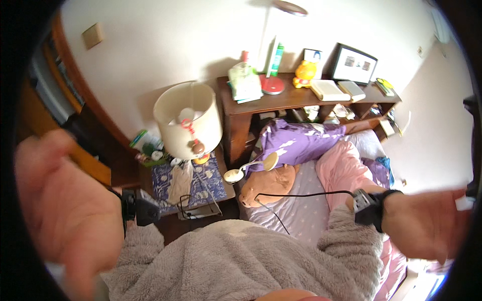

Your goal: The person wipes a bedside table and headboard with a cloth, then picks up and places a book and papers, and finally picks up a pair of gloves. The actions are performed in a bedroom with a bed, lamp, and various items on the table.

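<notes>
My left hand (70, 205) is raised close to the camera at the left, large and blurred. Its fingers run into the dark rim, and nothing held shows. On that wrist sits a black strap with a small dark device (143, 207). Opposite it, my right hand (427, 220) is also held up close. The picture's edge hides its fingers, so I cannot tell what they touch. A second strapped device (369, 206) is on this wrist, with a black cable (306, 193) running from it. Both arms wear fluffy grey sleeves (351, 241).
Ahead stands a bed (311, 200) with a purple pillow (301, 140), a brown plush toy (271, 185) and a pink blanket (341, 168). A wooden shelf (236, 108) carries a red-based lamp (272, 85), books and a picture frame (354, 63). A shaded lamp (201, 120) tops the bedside table (228, 193).
</notes>
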The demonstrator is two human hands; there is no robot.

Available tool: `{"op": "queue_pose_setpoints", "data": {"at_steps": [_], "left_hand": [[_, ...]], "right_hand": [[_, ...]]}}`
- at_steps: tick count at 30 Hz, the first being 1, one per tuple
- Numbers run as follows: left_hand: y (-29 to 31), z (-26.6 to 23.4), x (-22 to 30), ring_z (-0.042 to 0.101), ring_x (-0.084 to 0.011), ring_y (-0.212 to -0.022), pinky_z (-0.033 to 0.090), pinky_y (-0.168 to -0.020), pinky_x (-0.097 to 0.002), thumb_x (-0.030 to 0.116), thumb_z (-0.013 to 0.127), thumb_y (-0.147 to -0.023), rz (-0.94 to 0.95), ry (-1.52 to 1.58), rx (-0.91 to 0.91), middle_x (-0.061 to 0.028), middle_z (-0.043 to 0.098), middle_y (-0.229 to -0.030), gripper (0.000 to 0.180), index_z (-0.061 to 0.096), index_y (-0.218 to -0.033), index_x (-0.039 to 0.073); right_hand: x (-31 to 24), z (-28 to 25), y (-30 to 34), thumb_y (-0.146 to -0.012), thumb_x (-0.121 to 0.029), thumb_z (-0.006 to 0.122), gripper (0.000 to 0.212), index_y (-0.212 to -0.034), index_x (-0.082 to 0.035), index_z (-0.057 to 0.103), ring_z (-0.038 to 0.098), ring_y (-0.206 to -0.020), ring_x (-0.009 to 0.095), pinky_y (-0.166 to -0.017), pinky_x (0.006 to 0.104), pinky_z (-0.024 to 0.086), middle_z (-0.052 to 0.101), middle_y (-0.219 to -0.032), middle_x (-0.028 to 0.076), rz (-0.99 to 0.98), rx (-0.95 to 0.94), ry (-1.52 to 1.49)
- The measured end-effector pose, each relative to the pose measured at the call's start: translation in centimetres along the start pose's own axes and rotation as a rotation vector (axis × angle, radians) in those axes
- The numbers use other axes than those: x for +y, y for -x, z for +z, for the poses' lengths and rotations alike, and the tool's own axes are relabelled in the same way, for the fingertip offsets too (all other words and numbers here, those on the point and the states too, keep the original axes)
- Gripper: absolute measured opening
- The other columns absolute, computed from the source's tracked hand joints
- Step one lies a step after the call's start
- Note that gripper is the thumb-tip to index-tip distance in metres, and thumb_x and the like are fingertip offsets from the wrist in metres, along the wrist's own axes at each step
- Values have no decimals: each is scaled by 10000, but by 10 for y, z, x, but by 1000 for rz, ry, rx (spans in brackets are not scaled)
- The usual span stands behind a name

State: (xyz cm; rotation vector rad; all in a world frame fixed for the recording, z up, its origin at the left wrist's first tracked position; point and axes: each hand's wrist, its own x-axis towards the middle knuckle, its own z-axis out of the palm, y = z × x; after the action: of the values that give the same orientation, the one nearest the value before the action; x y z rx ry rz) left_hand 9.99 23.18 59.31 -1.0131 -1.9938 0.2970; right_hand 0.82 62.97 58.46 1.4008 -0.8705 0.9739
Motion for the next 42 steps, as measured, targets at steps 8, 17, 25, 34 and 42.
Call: {"op": "queue_pose_setpoints", "data": {"at_steps": [8, 17, 25, 34, 42], "left_hand": [[29, 183, 119, 591, -248, -1104, 471, -981, -370, 97, 678, -894, -1031, 1540, -770, -175, 568, -1297, 866, 107, -1542, 33], [70, 268, 180, 595, -195, -1120, 484, -954, -318, 163, 608, -977, -1293, 1808, -636, -141, 589, -1290, 616, 305, -1499, 43], [98, 280, 199, 595, -156, -1102, 481, -933, -281, 170, 576, -999, -1509, 1754, -617, -114, 626, -1233, 492, 411, -1439, 26], [117, 272, 213, 603, -144, -1076, 480, -930, -272, 144, 575, -998, -1621, 1762, -554, -111, 642, -1195, 431, 460, -1392, 11], [144, 245, 223, 604, -142, -1075, 478, -935, -276, 143, 582, -994, -1612, 1752, -586, -105, 642, -1196, 432, 464, -1387, 7]], "right_hand": [[73, -27, 200, -980, -155, 524, 265, -1143, 42, 592, 504, -707, 112, -659, 222, 416, 565, -845, 48, 1349, 253, 160], [135, -28, 401, -834, -5, 688, 522, -1322, 12, 502, 616, -889, 139, -780, 276, 532, 602, -1111, 92, 1619, -172, 187], [310, -81, 482, -777, -337, 759, 919, -1495, -28, 275, 583, -984, 494, -893, 492, 489, 606, -1080, 350, 1475, -503, 778], [329, -90, 494, -850, -399, 640, 451, -1088, -31, 536, 631, -926, 490, -837, 511, 489, 656, -911, 327, 1541, -373, 994], [259, -129, 458, -917, -154, 523, 205, -1099, -69, 564, 669, -720, 281, -619, 377, 564, 650, -962, 184, 1534, 305, 726]]}}
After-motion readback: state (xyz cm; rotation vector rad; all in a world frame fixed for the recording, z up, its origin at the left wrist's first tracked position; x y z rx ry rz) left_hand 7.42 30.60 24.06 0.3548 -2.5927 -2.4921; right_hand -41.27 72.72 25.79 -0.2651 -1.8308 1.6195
